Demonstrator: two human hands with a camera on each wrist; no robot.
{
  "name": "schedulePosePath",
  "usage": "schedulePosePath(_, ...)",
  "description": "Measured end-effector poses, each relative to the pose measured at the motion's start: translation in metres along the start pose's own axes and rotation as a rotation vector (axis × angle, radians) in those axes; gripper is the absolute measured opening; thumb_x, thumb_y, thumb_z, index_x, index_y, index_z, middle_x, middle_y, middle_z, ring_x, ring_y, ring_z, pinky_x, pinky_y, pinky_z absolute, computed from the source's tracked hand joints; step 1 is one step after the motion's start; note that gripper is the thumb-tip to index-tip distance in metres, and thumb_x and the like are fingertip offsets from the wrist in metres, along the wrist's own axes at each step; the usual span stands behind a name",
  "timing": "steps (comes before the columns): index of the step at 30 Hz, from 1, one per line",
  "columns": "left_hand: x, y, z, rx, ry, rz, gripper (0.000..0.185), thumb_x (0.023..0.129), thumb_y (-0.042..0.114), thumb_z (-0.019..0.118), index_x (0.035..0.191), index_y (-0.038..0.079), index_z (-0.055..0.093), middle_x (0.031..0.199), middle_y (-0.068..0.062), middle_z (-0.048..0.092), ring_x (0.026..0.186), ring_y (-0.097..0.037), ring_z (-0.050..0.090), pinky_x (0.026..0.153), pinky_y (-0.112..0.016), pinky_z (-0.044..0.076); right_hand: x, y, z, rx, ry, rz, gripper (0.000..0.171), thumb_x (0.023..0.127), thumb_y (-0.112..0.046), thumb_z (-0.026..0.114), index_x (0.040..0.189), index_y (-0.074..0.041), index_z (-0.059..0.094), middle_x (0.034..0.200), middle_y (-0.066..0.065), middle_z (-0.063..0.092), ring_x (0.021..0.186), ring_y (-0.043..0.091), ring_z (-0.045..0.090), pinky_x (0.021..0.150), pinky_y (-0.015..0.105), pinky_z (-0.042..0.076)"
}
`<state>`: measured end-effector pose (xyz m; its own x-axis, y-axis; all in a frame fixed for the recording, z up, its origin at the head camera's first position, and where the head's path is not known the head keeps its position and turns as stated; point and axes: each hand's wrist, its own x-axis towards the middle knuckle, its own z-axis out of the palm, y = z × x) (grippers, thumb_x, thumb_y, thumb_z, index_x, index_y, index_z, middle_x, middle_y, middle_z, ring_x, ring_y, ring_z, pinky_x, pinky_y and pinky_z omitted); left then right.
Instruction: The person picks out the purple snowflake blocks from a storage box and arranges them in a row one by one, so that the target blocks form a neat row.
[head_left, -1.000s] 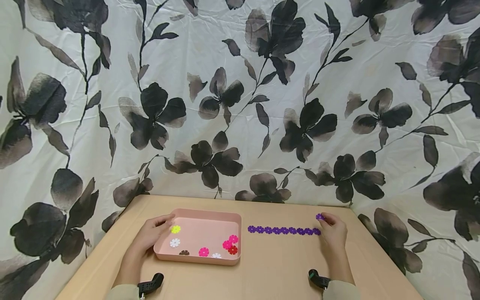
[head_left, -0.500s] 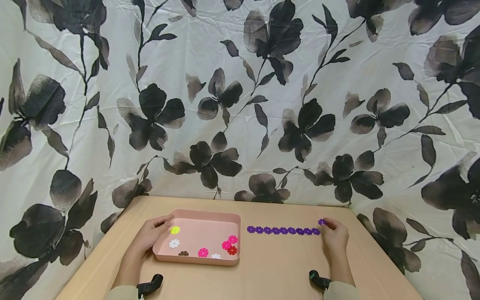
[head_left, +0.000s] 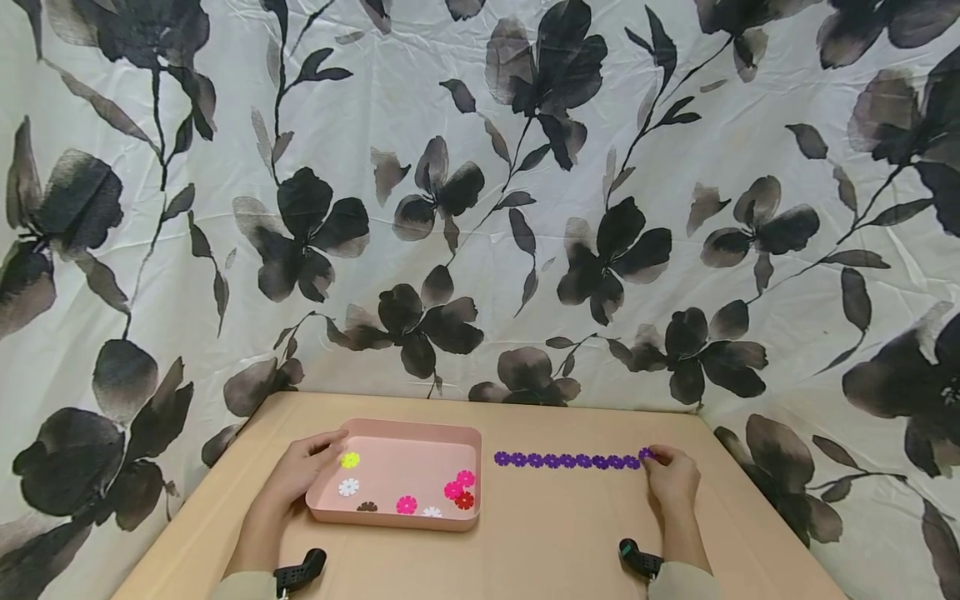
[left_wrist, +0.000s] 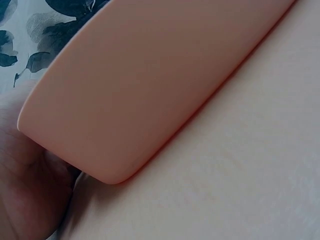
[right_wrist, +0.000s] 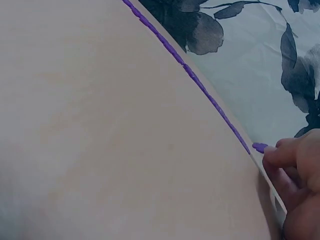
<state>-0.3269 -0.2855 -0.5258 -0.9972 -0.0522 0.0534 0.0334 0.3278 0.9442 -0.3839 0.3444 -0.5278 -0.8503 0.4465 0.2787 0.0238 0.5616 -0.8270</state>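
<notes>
A row of purple flower-shaped pieces (head_left: 567,461) lies on the table to the right of a pink tray (head_left: 405,522). Between thumb and fingertips, my right hand (head_left: 672,477) pinches one more purple flower-shaped piece (right_wrist: 260,147) at the row's right end. In the right wrist view that piece is slightly above the row's end; contact with it cannot be told. My left hand (head_left: 298,472) grips the left side of the tray, fingers along its rim. The left wrist view shows the tray's outer wall (left_wrist: 130,95) with the hand at its corner; the fingertips are hidden there.
Inside the tray lie loose flower-shaped pieces: a yellow one (head_left: 350,459), white ones (head_left: 348,487), a brown one (head_left: 367,507), pink ones (head_left: 406,505) and a red one (head_left: 464,500). A floral cloth (head_left: 450,250) hangs behind the wooden table (head_left: 555,533).
My right hand has lowered the pinched purple piece from behind the row's right end down to that end. The left hand and tray stay in place.
</notes>
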Motion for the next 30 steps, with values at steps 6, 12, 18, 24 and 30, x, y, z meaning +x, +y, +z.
schedulePosePath(6, 0.0, -0.001, 0.001, 0.0, 0.004, -0.006, 0.049, 0.108, 0.03, 0.058, 0.151, 0.008, 0.055, 0.162, -0.018, 0.045, 0.154, -0.04, 0.035, 0.124, -0.058, 0.032, 0.001, 0.004, 0.0, -0.083, -0.006, -0.02, 0.024, 0.098, -0.001, 0.066, 0.119, 0.008, 0.071, 0.117, 0.032, 0.07, 0.112, 0.048, 0.063, 0.102, 0.061, 0.048)
schedulePosePath(12, 0.0, 0.0, 0.002, 0.002, 0.004, -0.005, 0.048, 0.108, 0.029, 0.058, 0.151, 0.007, 0.055, 0.162, -0.019, 0.045, 0.154, -0.041, 0.034, 0.124, -0.059, 0.031, 0.002, 0.007, 0.001, -0.103, -0.015, -0.017, 0.023, 0.096, 0.001, 0.066, 0.117, 0.009, 0.071, 0.115, 0.032, 0.07, 0.111, 0.048, 0.062, 0.1, 0.061, 0.048)
schedulePosePath(18, 0.003, 0.0, 0.001, -0.001, -0.002, -0.008, 0.049, 0.108, 0.029, 0.058, 0.152, 0.008, 0.054, 0.162, -0.019, 0.044, 0.154, -0.042, 0.033, 0.124, -0.061, 0.031, 0.002, 0.003, -0.001, -0.102, -0.021, 0.005, 0.026, 0.095, 0.002, 0.063, 0.119, 0.009, 0.07, 0.115, 0.032, 0.067, 0.11, 0.047, 0.06, 0.096, 0.061, 0.048)
schedulePosePath(24, 0.001, 0.001, 0.001, 0.004, -0.003, -0.002, 0.049, 0.108, 0.031, 0.058, 0.151, 0.008, 0.055, 0.161, -0.019, 0.045, 0.154, -0.041, 0.035, 0.124, -0.06, 0.031, 0.001, -0.014, -0.001, -0.036, 0.042, -0.036, 0.025, 0.099, -0.003, 0.063, 0.121, 0.005, 0.071, 0.116, 0.028, 0.064, 0.104, 0.039, 0.058, 0.081, 0.043, 0.048)
schedulePosePath(30, -0.004, 0.005, 0.0, 0.047, 0.014, 0.002, 0.053, 0.107, 0.038, 0.059, 0.151, 0.008, 0.056, 0.16, -0.018, 0.048, 0.152, -0.041, 0.037, 0.123, -0.059, 0.033, -0.008, -0.044, 0.017, 0.019, -0.05, -0.127, 0.023, 0.1, -0.006, 0.065, 0.12, 0.0, 0.073, 0.116, 0.023, 0.067, 0.098, 0.03, 0.06, 0.065, 0.022, 0.048)
